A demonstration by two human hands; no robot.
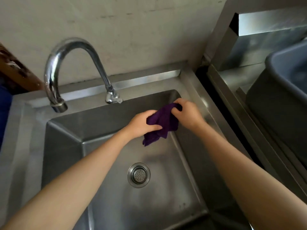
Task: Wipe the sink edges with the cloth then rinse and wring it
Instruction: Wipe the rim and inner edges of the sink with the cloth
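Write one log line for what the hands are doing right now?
both hands: left hand and right hand grip purple cloth | over sink | faucet: no water seen

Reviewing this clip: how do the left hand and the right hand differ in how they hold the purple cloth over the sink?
The left hand grips the cloth lower and nearer the person, thumb laid across it; the right hand pinches its upper end, farther back by the sink corner. The loose tail hangs below the left hand, none below the right. Both are bare, closed on the cloth, above the basin.

Two bare forearms (no sleeves visible)
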